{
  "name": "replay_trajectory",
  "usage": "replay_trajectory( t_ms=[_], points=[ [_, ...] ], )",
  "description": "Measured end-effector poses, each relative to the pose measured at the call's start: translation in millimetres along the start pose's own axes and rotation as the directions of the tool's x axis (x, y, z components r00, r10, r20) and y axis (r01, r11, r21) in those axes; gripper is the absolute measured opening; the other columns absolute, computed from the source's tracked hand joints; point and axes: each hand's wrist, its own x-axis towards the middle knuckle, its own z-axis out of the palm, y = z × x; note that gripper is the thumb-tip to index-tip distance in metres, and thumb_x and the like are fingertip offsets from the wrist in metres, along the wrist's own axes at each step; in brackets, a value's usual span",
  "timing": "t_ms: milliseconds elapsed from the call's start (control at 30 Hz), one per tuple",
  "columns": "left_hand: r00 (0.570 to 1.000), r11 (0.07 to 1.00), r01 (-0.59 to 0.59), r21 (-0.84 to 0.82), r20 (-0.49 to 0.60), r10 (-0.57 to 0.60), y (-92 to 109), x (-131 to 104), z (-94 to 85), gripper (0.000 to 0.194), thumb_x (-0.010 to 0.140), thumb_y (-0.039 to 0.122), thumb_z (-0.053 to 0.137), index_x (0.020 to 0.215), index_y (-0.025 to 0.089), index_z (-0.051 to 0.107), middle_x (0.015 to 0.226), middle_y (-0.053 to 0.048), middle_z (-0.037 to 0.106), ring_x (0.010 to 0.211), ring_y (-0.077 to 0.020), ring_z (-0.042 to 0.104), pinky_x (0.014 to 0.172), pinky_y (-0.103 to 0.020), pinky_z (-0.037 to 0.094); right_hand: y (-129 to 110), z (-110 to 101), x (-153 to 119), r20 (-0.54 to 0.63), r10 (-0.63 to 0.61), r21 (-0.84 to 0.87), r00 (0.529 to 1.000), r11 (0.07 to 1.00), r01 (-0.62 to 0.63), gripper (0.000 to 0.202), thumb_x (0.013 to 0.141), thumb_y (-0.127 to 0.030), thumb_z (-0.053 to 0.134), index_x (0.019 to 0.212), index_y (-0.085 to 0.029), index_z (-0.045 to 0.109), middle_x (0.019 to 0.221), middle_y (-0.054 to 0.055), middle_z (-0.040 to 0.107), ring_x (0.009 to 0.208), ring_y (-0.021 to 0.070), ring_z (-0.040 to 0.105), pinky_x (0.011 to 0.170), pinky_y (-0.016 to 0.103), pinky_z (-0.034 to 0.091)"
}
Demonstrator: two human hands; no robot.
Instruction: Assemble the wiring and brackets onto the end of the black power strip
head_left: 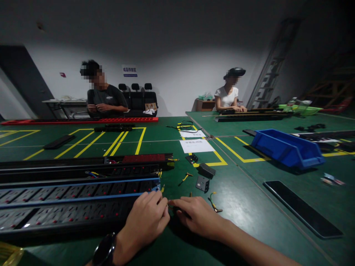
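Note:
My left hand, its fingers curled and closed, is at the right end of the nearest black power strip. What it grips is hidden. My right hand meets it from the right, index finger reaching to the left fingertips and the other fingers bent under. Anything small pinched there is too dark to make out. Just beyond the hands lie a short yellow-green wire, a black end plate with holes and a black block. Another green-yellow wire with a brass-coloured end lies beside my right wrist.
More power strips with sockets lie parallel at left. A blue bin and a black phone are at right. Paper labels are on the green table. Two people work across it.

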Motion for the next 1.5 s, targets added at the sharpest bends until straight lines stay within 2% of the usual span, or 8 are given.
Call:
replay_trajectory(
  t_ms=[1500],
  points=[
    [1.000,1.000,0.000,0.007,-0.010,0.000,-0.4,-2.0,1.9,0.015,0.090,0.011,0.059,0.081,0.023,0.063,0.083,-0.003,0.068,0.079,-0.0244,0.063,0.074,-0.038,0.041,1.9,2.7,-0.3,-0.009,0.006,0.005,1.000,1.000,-0.006,0.047,0.097,-0.017,0.054,0.140,-0.030,0.067,0.108,0.004,0.080,0.092,0.0203,0.075,0.078,0.029,0.049]
  ],
)
